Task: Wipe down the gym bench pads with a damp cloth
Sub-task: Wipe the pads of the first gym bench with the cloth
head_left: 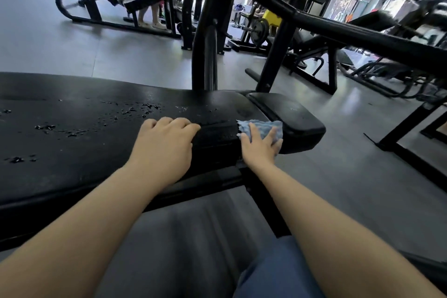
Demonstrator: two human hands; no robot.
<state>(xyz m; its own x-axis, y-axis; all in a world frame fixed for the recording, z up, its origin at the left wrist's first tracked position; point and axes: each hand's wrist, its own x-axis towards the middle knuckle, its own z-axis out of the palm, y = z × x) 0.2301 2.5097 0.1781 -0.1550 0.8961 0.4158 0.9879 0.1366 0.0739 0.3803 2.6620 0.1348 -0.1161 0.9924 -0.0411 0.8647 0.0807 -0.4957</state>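
Under the right hand (260,146) fingers (272,133) lies the cloth (263,128); left hand (164,143) beside.

Bright window daylight, blurred warped edges

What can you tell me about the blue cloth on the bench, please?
The blue cloth is a small, light blue rag with a fuzzy, towel-like texture and a ragged left edge. It lies crumpled at the gap between the long bench pad and the smaller end pad, near their front edge. The right hand presses on it with spread fingers, covering its lower part.
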